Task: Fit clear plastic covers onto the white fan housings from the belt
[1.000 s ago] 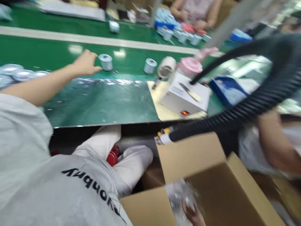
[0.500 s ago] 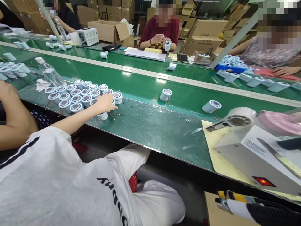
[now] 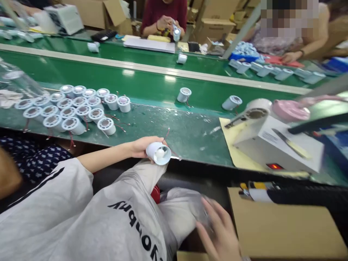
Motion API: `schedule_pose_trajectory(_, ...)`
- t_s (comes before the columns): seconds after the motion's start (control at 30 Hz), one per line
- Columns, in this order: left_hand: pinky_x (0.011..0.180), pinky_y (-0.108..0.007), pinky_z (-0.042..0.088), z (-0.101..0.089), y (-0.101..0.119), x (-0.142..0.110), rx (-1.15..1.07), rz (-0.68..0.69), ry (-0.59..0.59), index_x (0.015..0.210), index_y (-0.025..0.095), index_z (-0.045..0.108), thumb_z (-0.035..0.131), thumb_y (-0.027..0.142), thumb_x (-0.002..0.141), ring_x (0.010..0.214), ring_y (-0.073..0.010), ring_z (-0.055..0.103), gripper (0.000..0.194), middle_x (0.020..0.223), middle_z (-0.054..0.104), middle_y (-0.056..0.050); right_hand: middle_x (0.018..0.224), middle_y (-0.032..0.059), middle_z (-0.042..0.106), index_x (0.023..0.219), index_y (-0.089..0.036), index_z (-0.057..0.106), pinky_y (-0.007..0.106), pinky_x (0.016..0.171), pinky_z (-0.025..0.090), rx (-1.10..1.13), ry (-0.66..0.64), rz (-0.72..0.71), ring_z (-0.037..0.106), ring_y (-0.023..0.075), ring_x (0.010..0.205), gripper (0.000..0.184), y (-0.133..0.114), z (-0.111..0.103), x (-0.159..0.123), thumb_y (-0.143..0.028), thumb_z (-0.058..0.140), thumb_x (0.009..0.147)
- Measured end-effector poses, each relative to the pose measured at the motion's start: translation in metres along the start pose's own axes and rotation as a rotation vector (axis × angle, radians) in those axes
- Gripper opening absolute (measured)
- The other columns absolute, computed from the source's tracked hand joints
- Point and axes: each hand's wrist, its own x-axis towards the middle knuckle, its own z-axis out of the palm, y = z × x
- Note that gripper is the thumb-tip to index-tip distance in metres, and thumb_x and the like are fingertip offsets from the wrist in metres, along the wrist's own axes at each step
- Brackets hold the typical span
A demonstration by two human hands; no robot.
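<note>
My left hand (image 3: 141, 146) is closed around a light blue cylindrical motor housing (image 3: 160, 155) just over the table's near edge. The housing is tilted, so its round opening with a pale hub inside faces me, and thin dark red wires stick out from it. Low over my right thigh, my right hand (image 3: 221, 232) is blurred by motion, thumb and fingers apart. A greyish translucent smear shows at its fingertips; I cannot make out what it is. On the table to the left stand several similar housings (image 3: 73, 124) in rows, vented ends up, wires trailing.
Two more housings stand apart along the green conveyor belt (image 3: 152, 85). At the right, a grey machine (image 3: 288, 145) with a lit red switch sits on yellow paper. Below it are a cardboard box (image 3: 285, 224) and black-and-white handled tools (image 3: 261, 194). Co-workers sit across the belt.
My left hand has come from the rows of housings to the table's near edge, bringing one housing. My right hand has entered at the lower right. The camera view has shifted.
</note>
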Motion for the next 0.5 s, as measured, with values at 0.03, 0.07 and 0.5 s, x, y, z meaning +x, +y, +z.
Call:
schedule_pose_trajectory(0.03,0.043,-0.023,0.043,0.012,-0.007,0.008,0.008,-0.043,-0.089,0.089,0.016,0.059,0.057,0.067,0.08,0.057,-0.0143,0.056,0.052,0.074,0.062,-0.004,0.134,0.0117,0.06,0.144,-0.037,0.058,0.045,0.087,0.061,-0.087,0.046,-0.043,0.065,0.0313,0.112,0.044,-0.011,0.002,0.001,-0.033,0.059,0.1)
schedule_pose_trajectory(0.07,0.041,-0.022,0.039,0.022,-0.014,0.015,0.039,-0.075,-0.164,0.088,0.016,0.061,0.061,0.065,0.079,0.055,-0.0132,0.054,0.05,0.073,0.062,-0.003,0.134,0.0121,0.059,0.144,-0.038,0.058,0.046,0.088,0.06,-0.187,0.083,-0.095,0.065,0.0324,0.112,0.046,-0.02,0.006,0.005,-0.031,0.06,0.098)
schedule_pose_trajectory(0.5,0.093,-0.032,0.049,0.058,-0.019,0.016,0.742,0.386,-0.169,0.104,0.019,0.077,0.074,0.035,0.086,0.094,-0.0201,0.065,0.024,0.1,0.07,-0.006,0.125,0.0114,0.066,0.085,-0.023,0.073,0.041,0.091,0.06,0.245,-0.076,0.35,0.069,0.0281,0.11,0.009,-0.023,0.019,0.036,-0.031,0.073,0.089)
